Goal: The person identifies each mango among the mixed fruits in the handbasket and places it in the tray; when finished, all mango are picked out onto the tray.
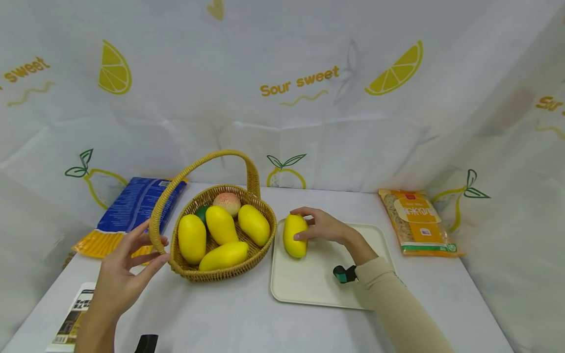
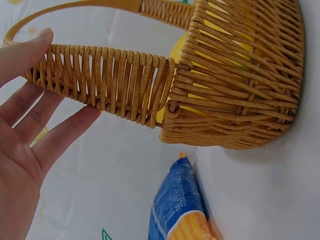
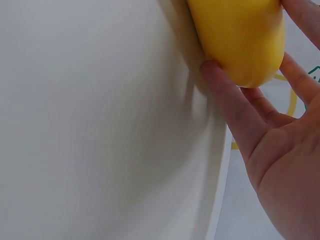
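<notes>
A wicker basket [image 1: 220, 277] with a tall arched handle [image 2: 115, 80] holds several yellow mangoes [image 1: 222, 224], a pinkish peach [image 1: 227, 202] and a dark green fruit [image 1: 201, 214] that is mostly hidden. My left hand [image 1: 125, 274] pinches the left side of the handle low down, thumb on one face and fingers on the other. To the right of the basket, my right hand [image 1: 324, 226] grips another yellow mango [image 1: 295, 236] over the left part of a cream tray [image 1: 326, 299]. The right wrist view shows fingers around this mango [image 3: 240, 40], close over the tray.
Behind the left hand lies a blue and orange bag [image 1: 137, 206]. An orange food packet [image 1: 417, 223] lies right of the tray. At the front left is a white printed packet [image 1: 72, 318]. A white curtain [image 1: 282, 108] with lemon prints hangs behind the table.
</notes>
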Motion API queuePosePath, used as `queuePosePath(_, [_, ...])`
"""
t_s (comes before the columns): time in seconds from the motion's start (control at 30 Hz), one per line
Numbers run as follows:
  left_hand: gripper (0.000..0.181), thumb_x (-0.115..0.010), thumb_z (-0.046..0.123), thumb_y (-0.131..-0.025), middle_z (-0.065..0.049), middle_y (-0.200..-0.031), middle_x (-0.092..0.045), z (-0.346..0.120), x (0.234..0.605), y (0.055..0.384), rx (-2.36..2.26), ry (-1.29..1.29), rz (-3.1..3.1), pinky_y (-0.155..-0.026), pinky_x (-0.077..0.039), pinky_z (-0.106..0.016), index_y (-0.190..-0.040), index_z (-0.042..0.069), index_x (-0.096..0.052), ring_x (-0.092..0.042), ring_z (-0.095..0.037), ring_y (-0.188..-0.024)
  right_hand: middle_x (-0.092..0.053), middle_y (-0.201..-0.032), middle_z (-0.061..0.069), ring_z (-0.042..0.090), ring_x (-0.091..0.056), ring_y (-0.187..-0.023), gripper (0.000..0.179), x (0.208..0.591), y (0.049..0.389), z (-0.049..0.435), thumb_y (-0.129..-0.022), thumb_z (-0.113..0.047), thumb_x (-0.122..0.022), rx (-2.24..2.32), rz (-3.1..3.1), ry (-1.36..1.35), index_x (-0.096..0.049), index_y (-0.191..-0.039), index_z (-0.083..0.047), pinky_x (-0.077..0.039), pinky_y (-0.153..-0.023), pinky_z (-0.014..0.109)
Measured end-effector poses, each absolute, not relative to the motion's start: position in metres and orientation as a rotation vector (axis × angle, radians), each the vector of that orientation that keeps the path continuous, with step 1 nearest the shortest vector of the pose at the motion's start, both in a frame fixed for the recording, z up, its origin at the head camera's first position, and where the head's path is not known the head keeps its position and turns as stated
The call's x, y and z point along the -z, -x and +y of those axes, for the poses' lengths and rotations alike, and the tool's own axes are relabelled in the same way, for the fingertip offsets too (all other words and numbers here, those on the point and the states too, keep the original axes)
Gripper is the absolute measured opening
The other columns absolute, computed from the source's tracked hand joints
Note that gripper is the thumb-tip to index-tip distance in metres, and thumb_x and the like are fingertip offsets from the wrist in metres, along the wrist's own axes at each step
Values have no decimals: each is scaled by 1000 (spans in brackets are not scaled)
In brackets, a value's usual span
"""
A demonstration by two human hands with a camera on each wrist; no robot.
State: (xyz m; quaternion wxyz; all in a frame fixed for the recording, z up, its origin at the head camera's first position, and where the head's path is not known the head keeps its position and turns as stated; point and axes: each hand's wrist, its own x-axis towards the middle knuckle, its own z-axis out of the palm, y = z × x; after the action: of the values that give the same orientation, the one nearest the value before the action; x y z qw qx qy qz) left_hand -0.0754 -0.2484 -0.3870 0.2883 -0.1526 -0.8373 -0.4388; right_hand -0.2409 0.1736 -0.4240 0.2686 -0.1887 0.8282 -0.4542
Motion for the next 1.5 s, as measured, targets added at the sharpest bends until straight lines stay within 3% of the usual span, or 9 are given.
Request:
queuePosePath(0.4, [90,-78,-27,-65,25,-111,-67,-250,388,78,1167,433,-2225,-80,-53,-2,-146,-1,-51,-63,12,-105,-43,-160,9,40,-49,-141,77,422,244,174,-88,-32,-80,1163,2300,551,-45,-153,-13,-46,-116,57])
queuePosePath(0.63, [90,-79,-26,-65,29,-112,-65,-251,385,78,1144,449,-2241,-81,-53,-3,-146,-1,-51,-62,14,-106,-35,-165,10,42,-41,-146,85,413,246,177,-85,-38,-82,1087,2390,603,-41,-156,-15,-37,-118,67])
queuePosePath(0.8, [90,-79,-26,-66,31,-113,-63,-251,384,78,1129,446,-2262,-82,-53,-3,-147,1,-50,-62,14,-106,-33,-166,9,43,-38,-148,85,404,248,178,-86,-36,-81,1102,2408,647,-39,-157,-17,-39,-118,65])
queuePosePath(1.0, [87,-78,-27,-66,24,-111,-67,-251,386,78,1192,423,-2230,-81,-53,-2,-145,-1,-53,-64,11,-106,-33,-166,11,43,-37,-149,87,390,249,174,-86,-34,-82,1122,2407,683,-36,-159,-21,-41,-117,62])
queuePosePath(1.5, [84,-78,-25,-68,25,-110,-66,-250,383,77,1192,405,-2253,-81,-53,-2,-144,1,-54,-63,12,-106,-37,-163,9,34,-45,-145,88,352,250,140,-86,-24,-82,1123,2388,821,-34,-159,-23,-44,-116,60])
